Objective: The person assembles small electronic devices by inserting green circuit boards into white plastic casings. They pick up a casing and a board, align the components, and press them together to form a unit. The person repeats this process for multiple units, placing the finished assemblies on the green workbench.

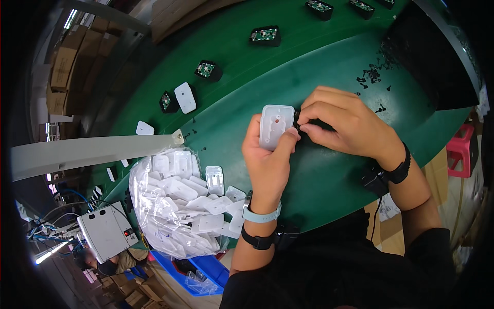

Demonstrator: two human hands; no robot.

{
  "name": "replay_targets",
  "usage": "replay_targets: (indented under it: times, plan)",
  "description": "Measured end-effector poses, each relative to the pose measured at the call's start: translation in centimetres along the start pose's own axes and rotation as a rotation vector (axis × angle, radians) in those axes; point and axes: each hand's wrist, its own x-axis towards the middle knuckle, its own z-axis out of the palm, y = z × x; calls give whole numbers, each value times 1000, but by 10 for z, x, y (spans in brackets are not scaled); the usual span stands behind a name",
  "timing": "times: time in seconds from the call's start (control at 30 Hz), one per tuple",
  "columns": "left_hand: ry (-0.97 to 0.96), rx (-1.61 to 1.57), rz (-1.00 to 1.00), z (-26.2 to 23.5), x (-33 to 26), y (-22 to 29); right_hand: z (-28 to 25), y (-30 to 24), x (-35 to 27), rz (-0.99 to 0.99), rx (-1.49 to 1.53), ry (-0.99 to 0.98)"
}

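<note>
My left hand [267, 167] grips a white plastic cover [270, 135], its hollow side with small moulded posts facing up and the thumb along its right edge. My right hand [352, 123] is closed in a pinch at that same edge. Between its fingertips and the cover shows a small black part [296, 118], partly hidden by the fingers. Similar small black parts [371, 75] lie scattered on the green table toward the far right. Left of my left wrist, a clear plastic bag [146, 206] spills many white covers [180, 189], one of them lying apart [214, 180].
Black housings with green circuit boards [265, 35] stand in a row along the green conveyor [231, 54], one beside a white cover [186, 98]. A pale metal bar [98, 152] juts in from the left. A grey box [107, 232] and a blue bin [211, 273] are at lower left.
</note>
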Motion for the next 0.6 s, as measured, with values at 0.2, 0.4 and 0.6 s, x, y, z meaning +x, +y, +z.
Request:
replay_targets:
  times: [0.2,0.4,0.6]
  plan:
    - [-110,-131,-39,-7,1,-2,-7,-1,2,48,2,86]
    - [-150,137,85,4,-6,-8,4,-3,2,-4,9,149]
    - [-127,235,128,5,-7,-11,4,-1,0,26,-51,150]
